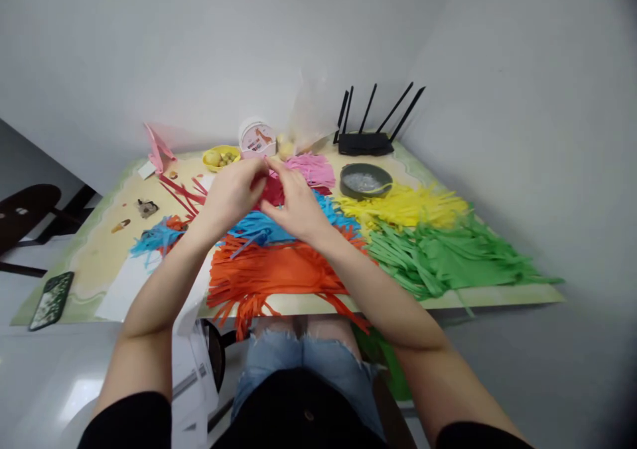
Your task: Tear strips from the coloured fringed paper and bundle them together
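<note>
My left hand (237,187) and my right hand (294,200) meet at the fingertips above the middle of the table, both closed in a pinch. Whatever they grip is hidden by the fingers. Red fringed paper (273,193) shows in the gap between the hands; I cannot tell whether it is held or lies behind them. Below my hands lie blue fringed paper (266,229) and, nearer the front edge, orange fringed paper (283,266). Just beyond my right hand sits pink fringed paper (314,169).
At the right lie yellow (413,205) and green fringed paper (458,256). A dark round dish (365,178) stands before a black router (365,144). Behind my hands are a white tub (257,137) and a yellow bowl (220,158). A phone (52,300) rests at the left corner.
</note>
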Demonstrator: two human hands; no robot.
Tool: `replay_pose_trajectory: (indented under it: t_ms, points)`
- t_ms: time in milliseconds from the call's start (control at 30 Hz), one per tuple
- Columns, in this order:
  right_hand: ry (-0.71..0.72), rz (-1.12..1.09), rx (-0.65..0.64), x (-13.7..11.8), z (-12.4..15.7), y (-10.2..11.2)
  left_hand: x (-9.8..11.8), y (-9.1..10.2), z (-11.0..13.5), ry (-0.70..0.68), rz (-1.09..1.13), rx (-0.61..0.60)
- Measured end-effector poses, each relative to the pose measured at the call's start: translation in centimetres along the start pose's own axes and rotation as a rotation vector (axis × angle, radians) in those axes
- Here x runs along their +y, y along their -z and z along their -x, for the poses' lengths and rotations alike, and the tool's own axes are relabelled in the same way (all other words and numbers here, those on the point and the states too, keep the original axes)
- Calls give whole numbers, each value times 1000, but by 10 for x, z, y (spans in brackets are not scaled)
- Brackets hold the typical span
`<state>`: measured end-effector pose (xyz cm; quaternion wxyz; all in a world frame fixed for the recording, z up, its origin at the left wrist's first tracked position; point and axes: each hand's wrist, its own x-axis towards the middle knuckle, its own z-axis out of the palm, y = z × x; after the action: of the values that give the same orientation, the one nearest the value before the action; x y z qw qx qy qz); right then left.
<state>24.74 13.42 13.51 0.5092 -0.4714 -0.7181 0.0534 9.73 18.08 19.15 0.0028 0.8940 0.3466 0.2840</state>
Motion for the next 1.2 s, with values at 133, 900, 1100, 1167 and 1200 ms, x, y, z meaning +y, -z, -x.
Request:
replay_pose_trajectory:
  t_ms: [133, 900, 1100, 1167, 1200]
  points:
    - [-113, 43, -82, 5, 10, 23, 12, 4, 16, 23, 222, 4]
    - [-78, -132, -115, -7, 49, 108, 32, 9, 48, 268, 795, -82]
    - [-98, -359, -96, -12, 54, 111, 27, 9, 56, 239, 910, -87]
    - [-93, -435, -101, -12, 56, 114, 26, 10, 59, 212, 965, -111]
    - [-88, -452, -112, -12, 57, 115, 26, 11, 61, 199, 987, -125]
